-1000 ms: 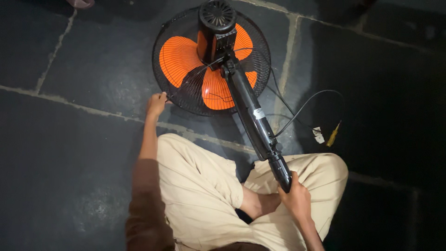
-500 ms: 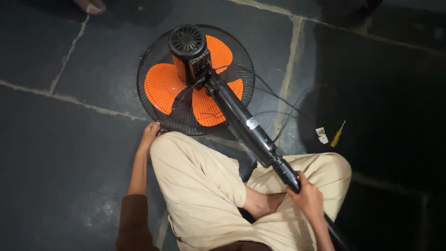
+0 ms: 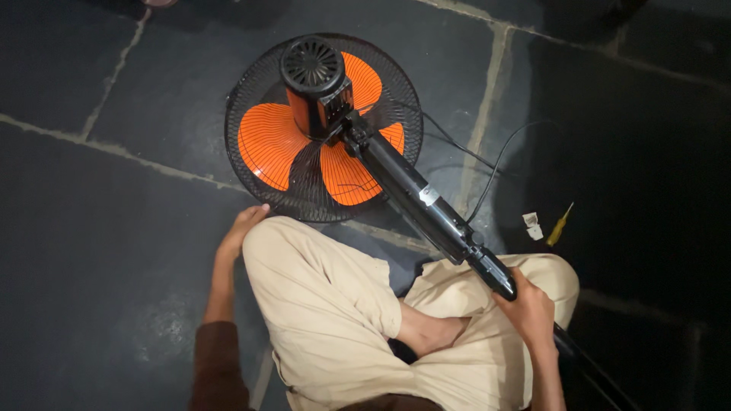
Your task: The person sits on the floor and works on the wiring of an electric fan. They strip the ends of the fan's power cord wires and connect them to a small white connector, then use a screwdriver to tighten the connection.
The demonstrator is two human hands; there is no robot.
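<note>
Fan: a pedestal fan (image 3: 324, 129) with orange blades lies face-down on the dark stone floor (image 3: 99, 228), its black motor housing (image 3: 314, 72) pointing up and its wire guard (image 3: 251, 99) flat against the slabs.
Pole: the black stand pole (image 3: 422, 205) runs from the motor diagonally down over the person's crossed legs.
Right hand: the right hand (image 3: 527, 310) is wrapped around the lower pole, fingers closed firmly on it.
Left hand: the left hand (image 3: 242, 232) rests at the near rim of the guard, fingertips touching or just beside the wire; I cannot tell whether the fingers actually grip it, as they look loosely curled.
What just changed: compared with a second ago, the fan head has swung leftward across the floor and the pole now lies at a flatter slant; the left hand has followed the guard rim while the right has kept its hold on the pole.
Reading: the fan seems to be getting repositioned, not yet opened up.
Nearby: a yellow-handled screwdriver (image 3: 560, 224) and a small white scrap (image 3: 531, 224) lie on the floor to the right, untouched, beside the loose black cord (image 3: 495, 164).
</note>
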